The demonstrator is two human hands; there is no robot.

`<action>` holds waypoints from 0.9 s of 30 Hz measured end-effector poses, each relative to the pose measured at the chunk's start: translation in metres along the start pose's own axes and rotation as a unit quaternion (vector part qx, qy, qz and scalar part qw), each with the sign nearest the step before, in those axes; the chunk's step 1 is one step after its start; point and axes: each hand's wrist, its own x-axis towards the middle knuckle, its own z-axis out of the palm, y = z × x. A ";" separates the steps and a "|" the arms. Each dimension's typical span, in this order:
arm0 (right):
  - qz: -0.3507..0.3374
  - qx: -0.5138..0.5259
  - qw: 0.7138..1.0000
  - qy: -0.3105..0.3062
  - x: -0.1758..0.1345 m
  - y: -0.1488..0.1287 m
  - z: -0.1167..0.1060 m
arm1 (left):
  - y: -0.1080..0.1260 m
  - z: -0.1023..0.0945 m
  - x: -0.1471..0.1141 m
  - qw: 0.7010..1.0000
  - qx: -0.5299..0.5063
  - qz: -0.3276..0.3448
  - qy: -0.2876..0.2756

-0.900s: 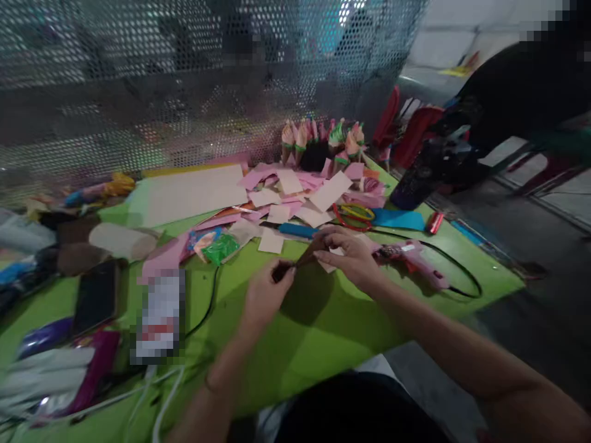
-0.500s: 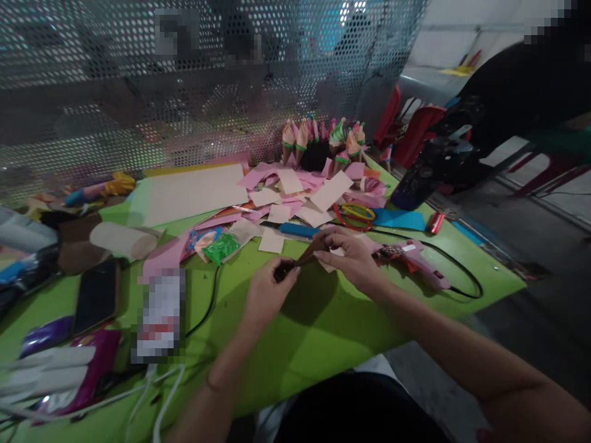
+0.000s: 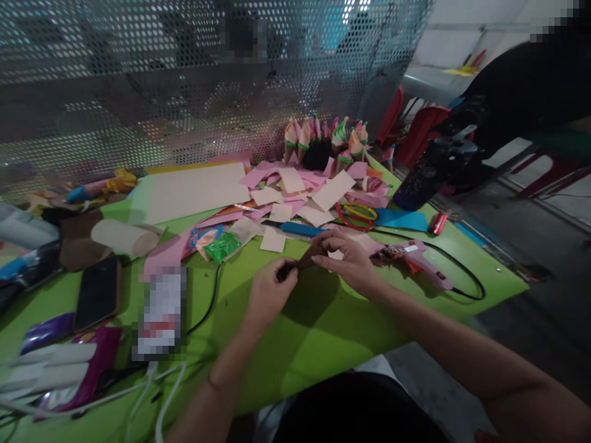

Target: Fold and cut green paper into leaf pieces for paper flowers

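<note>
A piece of brown paper point(image 3: 306, 259), partly rolled, is held between my two hands above the green table point(image 3: 332, 344). My left hand point(image 3: 272, 286) pinches its lower left end, fingers curled. The fingers of my right hand point(image 3: 345, 257) are bent over its upper right edge. Just beyond my hands lies a blue-handled craft knife point(image 3: 300, 229) among cream and pink paper pieces point(image 3: 333, 189). To the right of my right hand rests a pink glue gun point(image 3: 428, 261) with a black cord. How far the paper is rolled is partly hidden by my fingers.
Ice-cream-cone figures point(image 3: 341, 135) stand at the back. Yellow-and-red-handled scissors point(image 3: 357, 215), a blue paper strip point(image 3: 401, 219) and a dark bottle point(image 3: 415, 175) are to the right. Leftward are a phone point(image 3: 98, 292), a paper roll point(image 3: 124, 238), a green packet point(image 3: 222, 247) and white cables point(image 3: 168, 394).
Both hands keep their grip on the brown paper, with hardly any movement. The whole view has shifted very slightly.
</note>
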 end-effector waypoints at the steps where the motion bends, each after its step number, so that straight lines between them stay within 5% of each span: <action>1: 0.000 -0.001 1.000 0.002 0.000 0.000 0.000 | 0.000 0.000 0.000 1.000 0.000 -0.001 -0.002; 10: -0.007 0.018 1.000 -0.016 -0.003 0.000 0.004 | 0.003 0.003 -0.001 1.000 -0.001 0.012 -0.004; 27: 0.035 0.018 0.998 0.043 0.002 0.002 -0.009 | 0.004 -0.008 -0.001 1.000 -0.006 -0.014 0.007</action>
